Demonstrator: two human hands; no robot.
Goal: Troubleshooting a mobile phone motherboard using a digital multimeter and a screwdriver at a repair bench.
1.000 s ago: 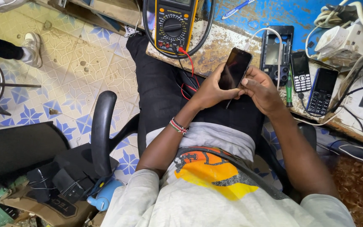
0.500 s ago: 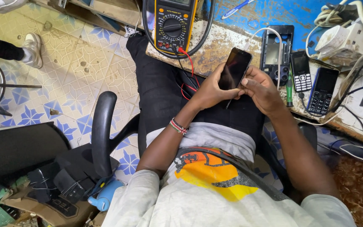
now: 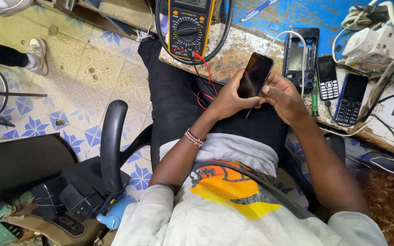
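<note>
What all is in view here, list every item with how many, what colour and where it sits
dark-screened smartphone: 1, black, held upright in both hands over the lap
yellow and black multimeter: 1, on the bench edge, top centre, red and black leads hanging down
empty black phone frame: 1, on the bench right of the smartphone
black keypad phones: 2, side by side on the bench, far right
green-handled screwdriver: 1, beside the keypad phones
blue pen: 1, on the blue bench top
white power strip: 1, top right, cables attached
black chair armrest: 1, left of the lap
beaded bracelet: 1, red and white, on the left wrist
left hand: grips the smartphone
right hand: thumb at the smartphone's edge
</note>
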